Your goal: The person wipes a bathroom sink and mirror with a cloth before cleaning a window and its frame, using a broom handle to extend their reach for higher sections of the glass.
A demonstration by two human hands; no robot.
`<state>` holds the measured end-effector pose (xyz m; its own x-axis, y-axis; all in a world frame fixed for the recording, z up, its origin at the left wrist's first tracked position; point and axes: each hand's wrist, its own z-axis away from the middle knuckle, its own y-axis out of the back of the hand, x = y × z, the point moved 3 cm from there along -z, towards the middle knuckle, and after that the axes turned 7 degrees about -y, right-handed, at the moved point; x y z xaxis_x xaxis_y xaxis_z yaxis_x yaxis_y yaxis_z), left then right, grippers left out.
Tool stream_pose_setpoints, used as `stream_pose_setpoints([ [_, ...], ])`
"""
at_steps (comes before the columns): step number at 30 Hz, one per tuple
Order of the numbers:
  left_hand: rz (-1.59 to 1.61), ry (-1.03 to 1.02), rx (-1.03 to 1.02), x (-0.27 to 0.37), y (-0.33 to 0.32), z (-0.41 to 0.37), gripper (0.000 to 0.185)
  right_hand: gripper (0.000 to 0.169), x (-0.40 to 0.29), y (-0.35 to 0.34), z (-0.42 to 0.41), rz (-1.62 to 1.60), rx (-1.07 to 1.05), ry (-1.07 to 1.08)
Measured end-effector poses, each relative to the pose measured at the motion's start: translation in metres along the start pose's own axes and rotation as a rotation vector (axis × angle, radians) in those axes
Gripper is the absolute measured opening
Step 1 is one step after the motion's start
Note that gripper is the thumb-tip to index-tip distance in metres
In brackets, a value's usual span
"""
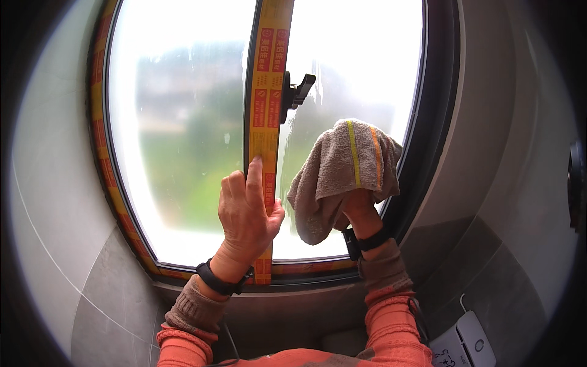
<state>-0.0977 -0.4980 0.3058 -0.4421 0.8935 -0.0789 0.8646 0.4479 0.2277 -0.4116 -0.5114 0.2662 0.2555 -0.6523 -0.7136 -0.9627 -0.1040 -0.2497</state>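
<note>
A grey-brown terry towel (pixel 328 169) with one yellow-green and one orange stripe lies over my right hand (pixel 360 205), hiding its fingers. The towel is up against the right window pane (pixel 362 64), near the dark frame on that side. My left hand (pixel 250 206) rests on the window's middle upright (pixel 263 142), which is covered in yellow and red printed protective film. Its index finger points up along the film, and the thumb lies at the upright's right edge. A black window handle (pixel 300 91) juts from the upright above both hands.
The left window pane (pixel 188 128) shows a blurred green view. Dark frame (pixel 440 91) borders the right side. Grey wall tiles (pixel 112 293) flank the window. A white box-like device (pixel 474 339) sits at lower right, and a black object (pixel 575 186) juts in at the right rim.
</note>
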Motion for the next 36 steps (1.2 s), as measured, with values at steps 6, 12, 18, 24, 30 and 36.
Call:
stream_pose_setpoints([
  [6, 0.201, -0.042, -0.061, -0.004, 0.01, 0.01, 0.095, 0.06, 0.013, -0.051, 0.022, 0.057, -0.066, 0.07],
  [12, 0.385, -0.133, -0.157, -0.016, 0.024, 0.021, 0.094, 0.04, 0.073, -0.02, 0.064, -0.364, 0.068, -0.132],
  [18, -0.029, 0.061, 0.321, -0.123, 0.134, 0.087, 0.073, 0.046, 0.014, -0.192, 0.078, 0.279, 0.339, 0.028],
  [24, 1.055, 0.817, 0.051, -0.238, 0.085, 0.164, 0.057, 0.042, 0.082, -0.267, 0.038, -0.076, 0.047, -0.01],
  [30, 0.929, 0.695, 0.235, -0.239, 0.052, 0.173, 0.034, 0.043, 0.075, -0.352, -0.092, 0.655, -0.338, 0.033],
  [36, 0.959, 0.721, 0.217, -0.229, 0.054, 0.171, 0.031, 0.044, -0.022, -0.386, -0.212, 1.176, -0.502, 0.339],
])
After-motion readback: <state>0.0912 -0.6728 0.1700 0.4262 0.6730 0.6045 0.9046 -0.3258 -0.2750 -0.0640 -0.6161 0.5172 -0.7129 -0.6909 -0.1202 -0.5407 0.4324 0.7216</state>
